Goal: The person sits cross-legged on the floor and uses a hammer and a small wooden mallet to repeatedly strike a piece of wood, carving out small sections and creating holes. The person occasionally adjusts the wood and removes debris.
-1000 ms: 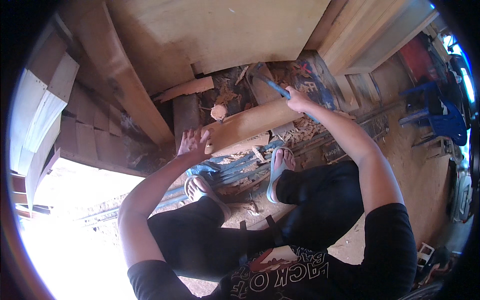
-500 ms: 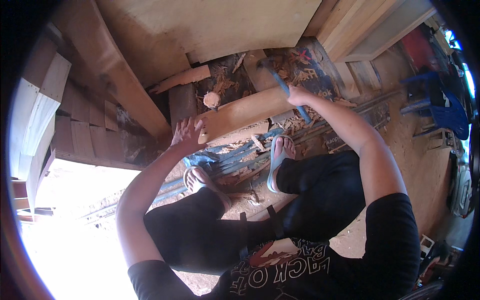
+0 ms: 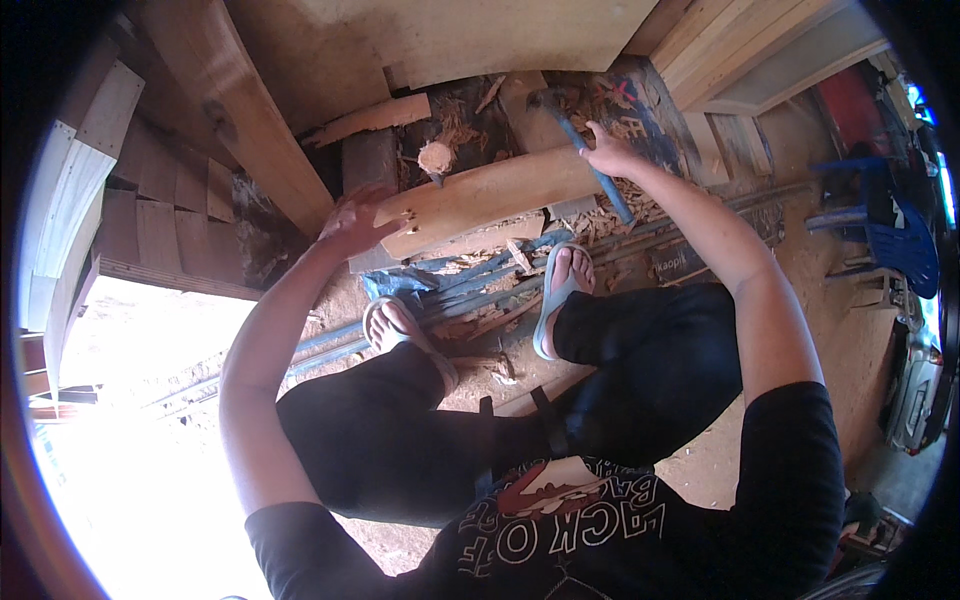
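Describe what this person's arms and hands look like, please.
The left hand and right hand have no gloves. Short black sleeves leave the forearms uncovered. I see no watch or bracelet.

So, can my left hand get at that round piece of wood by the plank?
Likely yes: your left hand is at the left end of the plank, the round piece of wood is near its far edge, and nothing visible blocks the way.

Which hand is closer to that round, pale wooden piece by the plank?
Left. The left hand is left of the round wooden piece, slightly lower in view, at the left end of the plank; the right hand is farther off to its right, at the blue tool.
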`<state>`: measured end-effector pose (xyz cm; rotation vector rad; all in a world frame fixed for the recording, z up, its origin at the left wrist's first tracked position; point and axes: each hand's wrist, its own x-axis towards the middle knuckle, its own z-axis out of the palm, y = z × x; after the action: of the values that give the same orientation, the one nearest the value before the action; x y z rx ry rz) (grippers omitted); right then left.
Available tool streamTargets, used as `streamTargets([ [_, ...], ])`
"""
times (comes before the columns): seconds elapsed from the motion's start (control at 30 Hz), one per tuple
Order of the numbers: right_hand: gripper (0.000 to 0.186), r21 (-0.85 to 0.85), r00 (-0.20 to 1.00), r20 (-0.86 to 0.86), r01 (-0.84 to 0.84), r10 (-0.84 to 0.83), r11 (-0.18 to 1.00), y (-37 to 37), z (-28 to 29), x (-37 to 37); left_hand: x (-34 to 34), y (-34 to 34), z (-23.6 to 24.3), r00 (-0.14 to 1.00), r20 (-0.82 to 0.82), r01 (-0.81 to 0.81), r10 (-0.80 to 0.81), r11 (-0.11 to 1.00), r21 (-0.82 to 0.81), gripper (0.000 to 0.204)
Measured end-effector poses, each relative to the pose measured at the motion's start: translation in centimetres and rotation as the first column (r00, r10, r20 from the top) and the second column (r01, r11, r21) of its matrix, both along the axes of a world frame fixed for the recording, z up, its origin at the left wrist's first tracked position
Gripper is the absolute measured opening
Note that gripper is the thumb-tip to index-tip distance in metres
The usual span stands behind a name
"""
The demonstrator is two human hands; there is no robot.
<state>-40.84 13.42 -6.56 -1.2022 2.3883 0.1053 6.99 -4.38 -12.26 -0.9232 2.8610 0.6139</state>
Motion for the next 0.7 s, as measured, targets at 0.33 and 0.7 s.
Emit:
streamTargets([
  [0.33, 0.059, -0.070, 0.833, -0.436, -0.410, 0.342, 0.909, 0.1, 3.3, 0.9, -1.0, 1.8, 1.6, 0.956, 0.012, 0.292, -0.294, 0.943, -0.159, 0.047],
  [0.7, 0.050, 0.085, 0.901, -0.262, -0.337, 0.347, 0.938, 1.7, 3.9, 0.5, 0.6, 2.3, 0.9, 0.873, 0.052, 0.481, -0.485, 0.837, -0.261, 0.048],
])
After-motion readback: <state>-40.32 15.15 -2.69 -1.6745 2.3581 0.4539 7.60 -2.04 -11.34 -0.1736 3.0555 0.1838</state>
